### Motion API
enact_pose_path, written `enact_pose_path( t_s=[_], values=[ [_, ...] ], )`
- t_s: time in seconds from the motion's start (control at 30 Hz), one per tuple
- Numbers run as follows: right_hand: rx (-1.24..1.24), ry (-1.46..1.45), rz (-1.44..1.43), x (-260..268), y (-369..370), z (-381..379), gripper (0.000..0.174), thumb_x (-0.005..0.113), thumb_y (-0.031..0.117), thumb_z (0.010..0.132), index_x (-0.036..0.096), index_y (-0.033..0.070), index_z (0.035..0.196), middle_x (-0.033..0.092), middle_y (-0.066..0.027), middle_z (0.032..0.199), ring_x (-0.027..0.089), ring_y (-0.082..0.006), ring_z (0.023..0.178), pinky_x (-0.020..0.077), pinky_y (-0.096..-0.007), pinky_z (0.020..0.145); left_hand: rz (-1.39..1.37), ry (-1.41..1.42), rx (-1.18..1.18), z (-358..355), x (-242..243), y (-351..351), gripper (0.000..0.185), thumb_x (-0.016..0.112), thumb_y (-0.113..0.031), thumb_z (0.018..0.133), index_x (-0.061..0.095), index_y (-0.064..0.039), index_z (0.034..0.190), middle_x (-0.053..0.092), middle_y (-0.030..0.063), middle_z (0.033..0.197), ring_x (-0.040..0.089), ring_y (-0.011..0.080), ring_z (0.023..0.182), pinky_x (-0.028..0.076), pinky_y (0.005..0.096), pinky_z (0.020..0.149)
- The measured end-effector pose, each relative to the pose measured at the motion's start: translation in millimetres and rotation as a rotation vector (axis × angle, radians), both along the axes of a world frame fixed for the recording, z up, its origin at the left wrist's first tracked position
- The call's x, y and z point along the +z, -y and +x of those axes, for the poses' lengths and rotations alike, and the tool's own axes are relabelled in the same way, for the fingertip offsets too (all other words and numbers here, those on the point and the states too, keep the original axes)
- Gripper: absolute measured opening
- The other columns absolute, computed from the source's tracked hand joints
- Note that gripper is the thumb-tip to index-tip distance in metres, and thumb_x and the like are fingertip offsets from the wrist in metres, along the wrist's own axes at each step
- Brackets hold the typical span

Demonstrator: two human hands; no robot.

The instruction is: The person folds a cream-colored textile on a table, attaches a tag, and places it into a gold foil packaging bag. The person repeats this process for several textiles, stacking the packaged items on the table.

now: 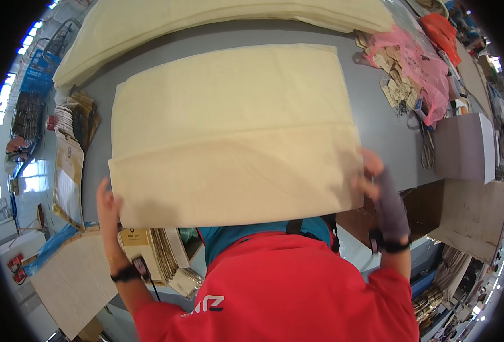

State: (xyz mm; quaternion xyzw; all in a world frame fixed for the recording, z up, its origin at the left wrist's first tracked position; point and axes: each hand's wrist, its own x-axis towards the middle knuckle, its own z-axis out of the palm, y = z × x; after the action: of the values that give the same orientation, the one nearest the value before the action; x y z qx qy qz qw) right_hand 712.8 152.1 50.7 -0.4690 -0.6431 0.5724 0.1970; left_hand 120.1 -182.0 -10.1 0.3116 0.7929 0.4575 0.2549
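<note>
A pale yellow fabric piece (pixel 234 102) lies spread on a grey table (pixel 399 149) before me. Its near part is folded over as a flap (pixel 243 179), with the smooth fold edge close to my body and a few soft creases. My left hand (pixel 108 205) is beside the flap's lower left corner, fingers apart and holding nothing. At the right edge of the fabric is my right hand (pixel 371 173), motion-blurred, in a grey wrist sleeve (pixel 391 205); its fingers are spread, and whether the tips touch the cloth is unclear.
A thick stack of pale yellow fabric (pixel 234 10) lies along the far side. Right: a pink plastic bag (pixel 423 68), tags (pixel 399 92) with strings, scissors (pixel 427 149) and a white box (pixel 461 147). Left: printed packaging bags (pixel 68 171). Cardboard boxes (pixel 470 213) stand below right.
</note>
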Motion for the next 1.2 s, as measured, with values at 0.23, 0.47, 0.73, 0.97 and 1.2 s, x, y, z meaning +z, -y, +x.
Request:
enact_pose_path(
  t_s=[0.23,0.47,0.73,0.97,1.2],
  values=[
    [0.533,0.577,0.714,17.5,16.0,27.4,0.036,0.08,0.012,0.081,0.072,0.012,0.117,0.063,-0.0156,0.107,0.06,-0.0362,0.098,0.0481,-0.0477,0.091,-0.391,-0.809,-0.369,36.1,28.1,67.7,0.04,0.08,0.005,0.071,0.07,-0.001,0.11,0.058,0.0172,0.125,0.055,0.0352,0.113,0.045,0.0431,0.104],
    [0.01,0.023,0.401,42.1,-138.5,-41.8,0.017,0.066,0.017,0.101,0.072,0.0,0.103,0.063,-0.0067,0.101,0.06,-0.0151,0.094,0.0474,-0.0292,0.083,-0.325,-0.298,0.17,-125.4,69.4,-85.7,0.039,0.065,-0.03,0.103,0.073,0.007,0.115,0.074,0.0049,0.101,0.067,0.0138,0.093,0.052,0.0285,0.085],
    [0.121,0.468,0.752,-36.7,-247.5,-126.2,0.029,0.073,0.025,0.095,0.067,0.001,0.11,0.066,-0.0132,0.101,0.064,-0.0276,0.097,0.0511,-0.0393,0.081,-0.317,-0.506,0.061,-128.7,-9.9,-215.1,0.039,0.063,-0.024,0.105,0.061,0.001,0.135,0.068,0.0061,0.108,0.064,0.0174,0.101,0.051,0.0306,0.09],
    [0.484,0.227,1.045,-50.9,-129.8,-105.0,0.067,0.082,0.034,0.081,0.059,0.002,0.136,0.053,-0.0284,0.143,0.054,-0.0477,0.13,0.0488,-0.0512,0.106,-0.263,-0.798,-0.523,-28.3,-16.8,-167.9,0.064,0.057,-0.023,0.101,0.04,-0.005,0.16,0.025,0.0235,0.171,0.024,0.0416,0.158,0.02,0.0495,0.128],
    [0.166,0.399,0.513,83.0,-127.2,75.3,0.02,0.073,0.027,0.096,0.08,0.01,0.104,0.078,-0.0086,0.103,0.072,-0.0194,0.099,0.0552,-0.0352,0.092,-0.354,-1.107,-0.686,15.1,7.0,-143.9,0.068,0.055,-0.042,0.107,0.041,0.0,0.158,0.032,0.029,0.166,0.037,0.0416,0.152,0.033,0.0515,0.124]
  ],
)
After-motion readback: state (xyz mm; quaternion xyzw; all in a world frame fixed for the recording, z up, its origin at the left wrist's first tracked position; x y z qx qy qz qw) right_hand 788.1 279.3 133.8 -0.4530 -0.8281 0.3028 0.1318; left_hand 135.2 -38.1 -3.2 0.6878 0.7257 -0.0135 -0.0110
